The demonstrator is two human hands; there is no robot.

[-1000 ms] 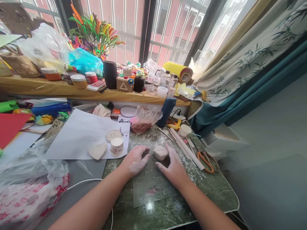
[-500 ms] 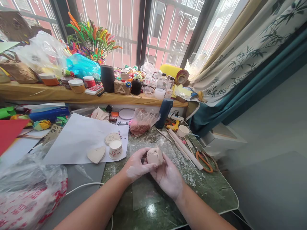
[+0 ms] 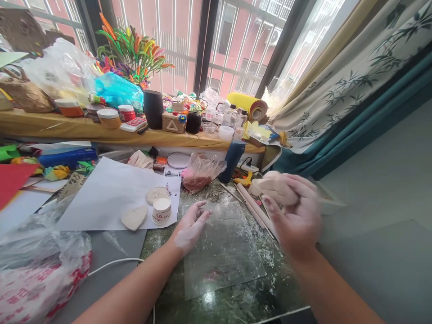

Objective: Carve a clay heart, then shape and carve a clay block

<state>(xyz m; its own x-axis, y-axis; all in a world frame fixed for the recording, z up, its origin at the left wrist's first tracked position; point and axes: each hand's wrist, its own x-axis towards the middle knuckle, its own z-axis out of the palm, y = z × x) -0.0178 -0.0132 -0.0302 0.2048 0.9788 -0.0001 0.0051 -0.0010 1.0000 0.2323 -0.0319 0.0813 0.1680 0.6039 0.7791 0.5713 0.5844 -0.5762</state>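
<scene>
My right hand (image 3: 300, 211), dusted white and blurred by motion, grips a lump of pale clay (image 3: 278, 189) raised over the right side of the table. My left hand (image 3: 192, 225), also powdery, holds nothing; its fingers are apart beside the left edge of a clear plastic sheet (image 3: 226, 256). That sheet lies flat on the dark green tabletop, with white powder smeared around it. To the left, a white paper (image 3: 97, 193) bears a flat clay piece (image 3: 134, 218), a round clay disc (image 3: 157, 195) with a star scored in it, and a paper cup (image 3: 162, 211).
A rolling pin (image 3: 254, 204) and thin sticks lie right of the sheet, partly behind my right hand. At the back stand a dark blue bottle (image 3: 232, 159) and a plastic bag of reddish clay (image 3: 199, 175). A crinkled plastic bag (image 3: 43, 265) fills the left front.
The clay lump has left the space between my hands; my right hand has lifted it up and to the right. My left hand has let go and stays near its place.
</scene>
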